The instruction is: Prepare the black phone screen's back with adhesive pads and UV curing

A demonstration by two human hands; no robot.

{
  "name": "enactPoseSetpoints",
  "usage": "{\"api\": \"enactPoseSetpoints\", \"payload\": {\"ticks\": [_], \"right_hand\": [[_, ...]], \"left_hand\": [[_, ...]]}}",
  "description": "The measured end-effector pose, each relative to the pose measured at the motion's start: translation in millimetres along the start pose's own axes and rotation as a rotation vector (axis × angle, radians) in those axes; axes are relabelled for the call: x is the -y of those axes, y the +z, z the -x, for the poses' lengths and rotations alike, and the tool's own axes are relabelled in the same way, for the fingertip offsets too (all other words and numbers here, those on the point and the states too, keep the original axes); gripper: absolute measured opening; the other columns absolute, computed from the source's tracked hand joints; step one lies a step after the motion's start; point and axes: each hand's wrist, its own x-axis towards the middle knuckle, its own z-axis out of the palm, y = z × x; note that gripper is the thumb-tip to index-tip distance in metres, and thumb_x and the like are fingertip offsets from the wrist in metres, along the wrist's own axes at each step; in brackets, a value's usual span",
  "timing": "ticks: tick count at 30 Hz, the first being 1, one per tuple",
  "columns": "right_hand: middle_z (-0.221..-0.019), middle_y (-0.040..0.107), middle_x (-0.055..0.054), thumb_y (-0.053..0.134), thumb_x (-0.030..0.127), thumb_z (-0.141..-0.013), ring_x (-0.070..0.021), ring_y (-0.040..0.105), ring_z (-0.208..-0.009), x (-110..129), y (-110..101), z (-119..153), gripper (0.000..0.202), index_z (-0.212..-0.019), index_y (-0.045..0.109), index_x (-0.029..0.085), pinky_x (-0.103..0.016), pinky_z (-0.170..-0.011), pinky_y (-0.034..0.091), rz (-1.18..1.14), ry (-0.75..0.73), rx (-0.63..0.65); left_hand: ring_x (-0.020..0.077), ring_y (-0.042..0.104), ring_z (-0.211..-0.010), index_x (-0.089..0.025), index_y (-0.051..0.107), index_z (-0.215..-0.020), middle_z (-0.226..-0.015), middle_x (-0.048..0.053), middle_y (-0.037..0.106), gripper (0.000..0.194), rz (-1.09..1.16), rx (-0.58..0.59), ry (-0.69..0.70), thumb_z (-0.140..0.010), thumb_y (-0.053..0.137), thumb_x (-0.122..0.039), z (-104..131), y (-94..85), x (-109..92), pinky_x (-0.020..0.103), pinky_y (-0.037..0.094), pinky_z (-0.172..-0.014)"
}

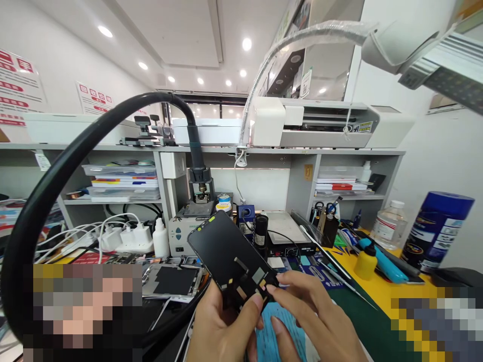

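A black phone screen (230, 241), with flex cables and small metal plates at its lower end, is tilted up in front of me. My left hand (222, 324) grips its lower end, the thumb pressed onto the cable area. At the lower right corner, the fingertips of my right hand (320, 311) pinch the screen's edge. A light blue creased cloth-like piece (283, 332) shows below the screen, between my hands and partly covered by my right thumb; whether it is held, I cannot tell.
A thick black hose (41, 186) arches across the left. Behind the screen stand a grey station (181, 236) and a black cylinder (260, 234). Right are a yellow bottle (366, 264), a blue spray can (437, 231) and a white stick-like tool (339, 266). Opened device parts (171, 279) lie left.
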Motion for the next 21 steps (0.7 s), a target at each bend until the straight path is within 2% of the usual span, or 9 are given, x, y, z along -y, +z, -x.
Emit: {"api": "enactPoseSetpoints", "payload": {"ticks": [4,12,16,21], "right_hand": [[-0.118,0.055,-0.016,0.052,0.007,-0.088,-0.0211,0.067,-0.081,-1.8,-0.4,-0.7,0.039,-0.124,0.057,0.021,-0.031,-0.057,0.055,-0.015,0.006,-0.004],[-0.116,0.07,-0.007,0.057,0.006,-0.085,-0.0255,0.07,-0.097,-3.4,-3.0,-0.1,0.038,-0.119,0.062,0.022,-0.035,-0.074,0.057,0.123,-0.118,-0.004],[-0.117,0.071,-0.007,0.058,0.003,-0.083,-0.0238,0.07,-0.099,-5.2,-4.9,-3.0,0.04,-0.12,0.062,0.017,-0.035,-0.082,0.057,0.129,-0.207,0.026],[-0.122,0.069,-0.007,0.058,0.002,-0.082,-0.0212,0.069,-0.103,-8.6,-3.7,-4.3,0.043,-0.123,0.061,0.014,-0.032,-0.082,0.058,0.159,-0.259,0.024]], "left_hand": [[0.0072,0.046,-0.032,-0.017,0.055,-0.085,-0.054,-0.003,0.061,0.035,0.013,0.019,-0.001,-0.071,0.075,-0.042,-2.0,-2.3,3.9,0.018,0.036,-0.035],[0.007,0.044,-0.031,-0.017,0.056,-0.082,-0.053,-0.004,0.06,0.033,0.018,0.042,0.01,-0.071,0.076,-0.041,-3.4,-2.6,4.0,0.019,0.037,-0.033],[0.0071,0.045,-0.031,-0.017,0.055,-0.082,-0.052,-0.004,0.06,0.033,0.005,0.025,0.006,-0.072,0.076,-0.04,-2.8,-2.3,2.9,0.018,0.037,-0.033],[0.0081,0.046,-0.034,-0.017,0.056,-0.084,-0.053,-0.004,0.06,0.031,0.01,0.05,0.011,-0.074,0.074,-0.041,-5.6,-4.8,6.3,0.019,0.038,-0.033]]}}
